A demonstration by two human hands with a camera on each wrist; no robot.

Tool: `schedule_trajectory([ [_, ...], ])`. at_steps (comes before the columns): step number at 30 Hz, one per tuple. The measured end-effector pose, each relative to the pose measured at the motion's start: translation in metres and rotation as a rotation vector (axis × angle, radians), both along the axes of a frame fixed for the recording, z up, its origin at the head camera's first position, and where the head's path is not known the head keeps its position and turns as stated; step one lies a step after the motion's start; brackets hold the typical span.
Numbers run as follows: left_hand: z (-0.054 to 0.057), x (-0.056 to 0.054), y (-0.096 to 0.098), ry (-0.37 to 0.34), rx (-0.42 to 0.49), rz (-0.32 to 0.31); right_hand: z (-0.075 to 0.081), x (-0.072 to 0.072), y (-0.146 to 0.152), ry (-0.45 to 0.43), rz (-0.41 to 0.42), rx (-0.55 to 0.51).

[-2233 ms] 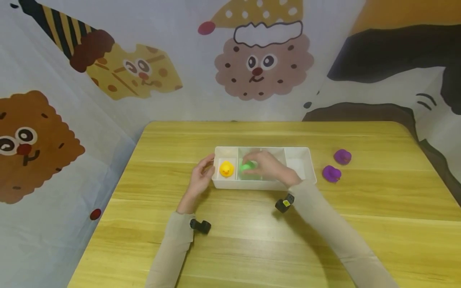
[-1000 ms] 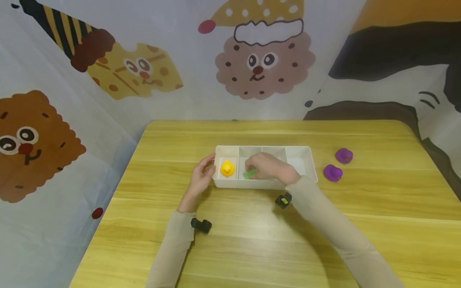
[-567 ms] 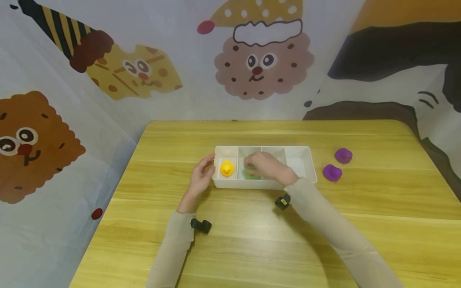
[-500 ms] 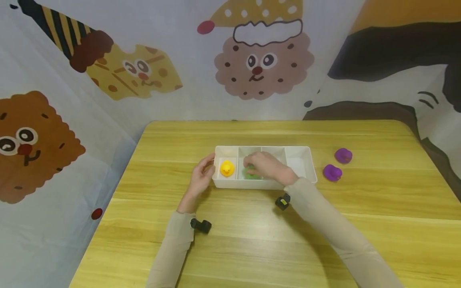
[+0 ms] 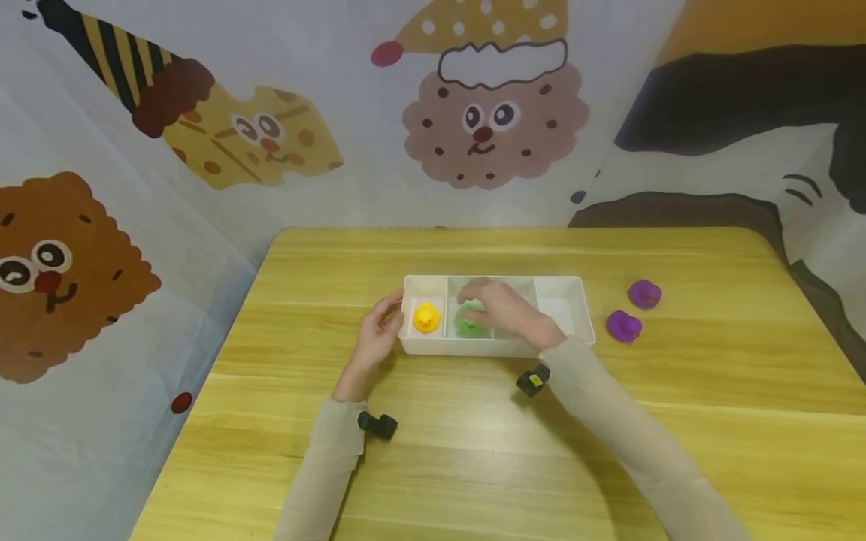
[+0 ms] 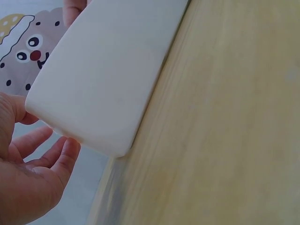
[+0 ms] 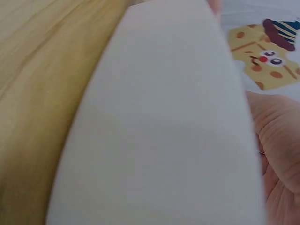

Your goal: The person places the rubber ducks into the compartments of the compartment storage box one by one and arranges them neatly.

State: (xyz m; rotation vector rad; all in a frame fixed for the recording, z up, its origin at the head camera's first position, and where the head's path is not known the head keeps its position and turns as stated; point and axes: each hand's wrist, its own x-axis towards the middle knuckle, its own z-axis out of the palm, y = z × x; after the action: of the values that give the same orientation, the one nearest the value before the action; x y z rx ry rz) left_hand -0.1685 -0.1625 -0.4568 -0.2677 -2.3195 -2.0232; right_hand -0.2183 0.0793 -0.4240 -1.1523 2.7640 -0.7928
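Observation:
My left hand (image 5: 376, 330) holds the left end of a white divided box (image 5: 433, 346), its fingertips at the end wall in the left wrist view. A yellow rubber duck (image 5: 426, 318) sits in the leftmost compartment. In the compartment beside it lies a green rubber duck (image 5: 470, 324), partly covered by my right hand (image 5: 504, 308). The right thumb and fingers are spread apart over this duck. From the right wrist the box's front wall (image 7: 154, 122) fills the middle and hides the fingertips and the ducks.
Two purple rubber ducks (image 5: 644, 294) rest on the wooden table (image 5: 460, 451) to the right of the box. The box's rightmost compartment (image 5: 560, 304) shows a bare white floor. A cartoon-printed cloth (image 5: 365, 203) hangs behind the table.
The right hand has brought the green duck down into its compartment and turned it; now its fingers have parted and risen a little from the duck. The left hand stays at the box.

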Motion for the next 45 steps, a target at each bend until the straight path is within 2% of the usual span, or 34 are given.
schedule_trajectory([
  [4, 0.014, 0.005, 0.004, 0.010, -0.021, -0.010, 0.008, 0.003, 0.009, 0.025, -0.022, -0.094],
  [8, 0.018, 0.006, 0.005, 0.011, -0.015, -0.012, 0.017, 0.006, 0.018, 0.044, -0.038, -0.160],
  [13, 0.017, 0.007, 0.004, 0.001, -0.008, -0.005, 0.023, 0.006, 0.030, 0.111, -0.038, -0.233],
  [16, 0.014, 0.007, 0.003, 0.005, -0.009, 0.001, 0.025, 0.006, 0.038, 0.142, -0.053, -0.270],
  [23, -0.011, -0.004, -0.001, -0.010, 0.023, 0.019, 0.028, 0.008, 0.063, 0.164, -0.118, -0.349],
  [29, -0.015, -0.006, -0.001, 0.003, 0.021, 0.023, 0.029, 0.013, 0.086, 0.149, -0.165, -0.409],
  [32, -0.013, -0.005, -0.002, -0.009, 0.035, 0.010, 0.029, 0.015, 0.097, 0.131, -0.215, -0.396],
  [34, -0.005, -0.002, 0.000, -0.022, 0.036, 0.003, 0.029, 0.017, 0.104, 0.103, -0.245, -0.401],
  [38, -0.004, -0.001, 0.000, -0.016, 0.027, 0.002, 0.031, 0.022, 0.117, 0.080, -0.306, -0.392],
  [45, 0.007, 0.003, 0.002, -0.029, 0.050, -0.005, 0.028, 0.026, 0.140, 0.154, -0.359, -0.362],
])
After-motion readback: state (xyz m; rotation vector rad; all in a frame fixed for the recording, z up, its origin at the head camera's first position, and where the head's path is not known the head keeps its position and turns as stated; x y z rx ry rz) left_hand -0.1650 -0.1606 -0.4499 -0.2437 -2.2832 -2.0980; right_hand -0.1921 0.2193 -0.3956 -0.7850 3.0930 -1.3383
